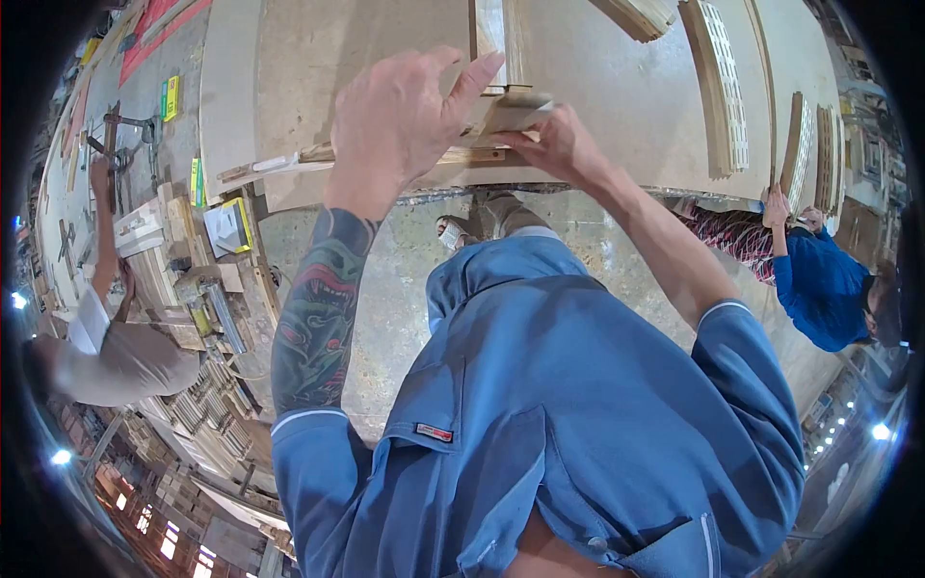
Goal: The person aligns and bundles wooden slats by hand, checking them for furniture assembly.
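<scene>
At the near edge of the workbench (385, 29), my right hand (568, 149) is closed on a short wooden block (515, 114), its fingers at the block's right end. My left hand (400, 111) is just left of the block, with thumb and index finger stretched apart. A long wooden strip (265, 168) runs along the bench edge and passes under my left hand. Beyond the block, narrow wooden pieces (501, 43) point away from me and lie close to it. My left palm and curled fingers are partly turned out of sight.
Slotted wooden pieces (718, 87) and stacked strips (636, 14) lie on the bench to the right. A person in blue (819, 289) works at the right, another (125, 361) at the left beside timber stacks (217, 405). Yellow-green boxes (171, 98) sit at the left.
</scene>
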A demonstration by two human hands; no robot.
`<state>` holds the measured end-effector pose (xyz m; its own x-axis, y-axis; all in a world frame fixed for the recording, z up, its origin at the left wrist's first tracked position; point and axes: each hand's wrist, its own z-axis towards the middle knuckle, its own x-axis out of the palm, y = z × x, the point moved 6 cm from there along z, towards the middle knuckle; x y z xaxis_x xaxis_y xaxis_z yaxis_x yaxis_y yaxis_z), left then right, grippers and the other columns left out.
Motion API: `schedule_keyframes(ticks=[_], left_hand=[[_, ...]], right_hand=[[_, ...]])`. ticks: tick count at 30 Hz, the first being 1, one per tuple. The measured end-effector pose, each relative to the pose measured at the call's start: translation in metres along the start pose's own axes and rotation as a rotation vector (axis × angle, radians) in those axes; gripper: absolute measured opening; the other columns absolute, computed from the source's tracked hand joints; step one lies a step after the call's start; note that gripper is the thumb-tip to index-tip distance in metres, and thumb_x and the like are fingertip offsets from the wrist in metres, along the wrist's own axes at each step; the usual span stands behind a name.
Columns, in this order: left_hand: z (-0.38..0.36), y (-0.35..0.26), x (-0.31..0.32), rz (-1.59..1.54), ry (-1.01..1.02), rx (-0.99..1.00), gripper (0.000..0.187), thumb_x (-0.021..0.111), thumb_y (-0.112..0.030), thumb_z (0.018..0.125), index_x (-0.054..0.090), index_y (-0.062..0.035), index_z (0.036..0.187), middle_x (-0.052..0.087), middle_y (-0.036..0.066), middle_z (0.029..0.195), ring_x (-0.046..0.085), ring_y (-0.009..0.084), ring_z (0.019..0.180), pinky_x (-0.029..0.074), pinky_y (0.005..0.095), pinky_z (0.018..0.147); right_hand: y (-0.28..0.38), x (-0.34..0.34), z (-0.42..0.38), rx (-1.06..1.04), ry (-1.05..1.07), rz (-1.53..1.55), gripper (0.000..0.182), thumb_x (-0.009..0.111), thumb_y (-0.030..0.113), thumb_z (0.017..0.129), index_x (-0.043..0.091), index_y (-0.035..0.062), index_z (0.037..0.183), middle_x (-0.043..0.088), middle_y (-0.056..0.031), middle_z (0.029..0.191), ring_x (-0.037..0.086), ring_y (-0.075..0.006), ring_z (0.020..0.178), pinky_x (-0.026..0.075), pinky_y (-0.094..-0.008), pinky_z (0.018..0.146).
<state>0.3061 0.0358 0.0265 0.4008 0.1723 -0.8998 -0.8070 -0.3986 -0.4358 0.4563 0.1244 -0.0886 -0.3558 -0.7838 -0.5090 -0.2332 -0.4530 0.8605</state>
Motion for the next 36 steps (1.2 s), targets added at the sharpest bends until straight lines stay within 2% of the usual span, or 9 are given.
schedule_keyframes(ticks=[7, 11, 13, 17, 19, 24, 27, 31, 36], left_hand=[[-0.003, -0.002, 0.0, -0.047, 0.006, 0.013, 0.061, 0.047, -0.061, 0.095, 0.072, -0.0068, 0.108, 0.071, 0.018, 0.102, 0.067, 0.0366, 0.094, 0.052, 0.0419, 0.079], [0.0, -0.005, -0.006, -0.058, 0.024, -0.032, 0.06, 0.05, -0.059, 0.094, 0.071, -0.0048, 0.108, 0.071, 0.018, 0.104, 0.067, 0.0366, 0.096, 0.053, 0.0417, 0.082], [0.002, -0.007, -0.007, -0.045, 0.021, -0.046, 0.059, 0.051, -0.059, 0.093, 0.072, -0.0056, 0.108, 0.071, 0.017, 0.105, 0.067, 0.0364, 0.096, 0.053, 0.0419, 0.082], [0.001, -0.01, -0.007, 0.002, -0.034, -0.015, 0.056, 0.053, -0.058, 0.092, 0.072, -0.0071, 0.107, 0.071, 0.017, 0.105, 0.067, 0.0361, 0.095, 0.053, 0.0424, 0.081], [0.002, -0.007, -0.007, 0.012, -0.019, -0.029, 0.056, 0.053, -0.058, 0.092, 0.072, -0.0082, 0.106, 0.071, 0.016, 0.104, 0.067, 0.036, 0.095, 0.053, 0.0427, 0.08], [-0.003, -0.006, -0.007, 0.05, -0.028, -0.028, 0.054, 0.051, -0.06, 0.093, 0.072, -0.0115, 0.106, 0.071, 0.015, 0.103, 0.067, 0.0352, 0.094, 0.053, 0.0433, 0.079], [-0.002, -0.004, -0.005, 0.039, -0.055, 0.047, 0.059, 0.049, -0.064, 0.092, 0.072, -0.0116, 0.107, 0.072, 0.015, 0.102, 0.067, 0.0331, 0.095, 0.053, 0.0428, 0.079], [0.001, 0.004, 0.003, -0.103, 0.083, 0.035, 0.065, 0.049, -0.069, 0.089, 0.072, -0.0115, 0.11, 0.072, 0.015, 0.101, 0.068, 0.0316, 0.097, 0.052, 0.0415, 0.079], [0.005, 0.005, 0.008, -0.073, 0.105, 0.023, 0.064, 0.049, -0.069, 0.088, 0.072, -0.0136, 0.111, 0.072, 0.015, 0.099, 0.068, 0.0327, 0.096, 0.052, 0.0407, 0.08]], right_hand=[[-0.006, 0.006, -0.008, 0.004, 0.076, -0.118, 0.026, 0.072, 0.023, 0.085, 0.068, 0.0105, 0.108, 0.07, -0.0174, 0.089, 0.067, -0.038, 0.081, 0.054, -0.0434, 0.069], [-0.044, -0.025, 0.024, 0.004, 0.271, -0.097, 0.03, 0.066, 0.025, 0.089, 0.069, 0.0084, 0.115, 0.071, -0.0197, 0.097, 0.063, -0.0336, 0.108, 0.046, -0.0432, 0.098], [-0.092, -0.043, 0.075, 0.051, -0.088, -0.514, 0.045, 0.06, 0.031, 0.091, 0.06, 0.0093, 0.13, 0.065, -0.0235, 0.114, 0.052, -0.0349, 0.126, 0.032, -0.0473, 0.112], [-0.115, 0.04, 0.125, 0.011, -0.283, -0.886, 0.055, 0.056, 0.034, 0.091, 0.048, 0.0127, 0.141, 0.051, -0.0241, 0.134, 0.039, -0.041, 0.135, 0.022, -0.0545, 0.115], [-0.106, 0.093, 0.13, -0.139, 0.029, -0.792, 0.064, 0.056, 0.036, 0.09, 0.037, 0.0153, 0.148, 0.035, -0.0233, 0.147, 0.03, -0.0482, 0.137, 0.025, -0.0597, 0.112], [-0.112, 0.084, 0.125, -0.122, 0.023, -0.33, 0.04, 0.058, 0.033, 0.089, 0.056, 0.0147, 0.125, 0.066, -0.0191, 0.1, 0.065, -0.0335, 0.097, 0.05, -0.0429, 0.088], [-0.081, 0.007, 0.08, 0.313, -0.02, -0.016, 0.032, 0.062, 0.028, 0.091, 0.062, 0.0067, 0.115, 0.069, -0.0137, 0.097, 0.066, -0.0237, 0.092, 0.052, -0.0335, 0.082], [-0.082, -0.052, 0.01, 0.163, -0.28, 0.206, 0.029, 0.067, 0.02, 0.092, 0.065, -0.0005, 0.112, 0.071, -0.0094, 0.097, 0.065, -0.0153, 0.091, 0.051, -0.027, 0.081], [-0.08, -0.035, -0.031, 0.225, -0.112, 0.256, 0.023, 0.069, 0.01, 0.091, 0.068, -0.0031, 0.11, 0.072, -0.0103, 0.104, 0.065, -0.0146, 0.098, 0.052, -0.0296, 0.085]])
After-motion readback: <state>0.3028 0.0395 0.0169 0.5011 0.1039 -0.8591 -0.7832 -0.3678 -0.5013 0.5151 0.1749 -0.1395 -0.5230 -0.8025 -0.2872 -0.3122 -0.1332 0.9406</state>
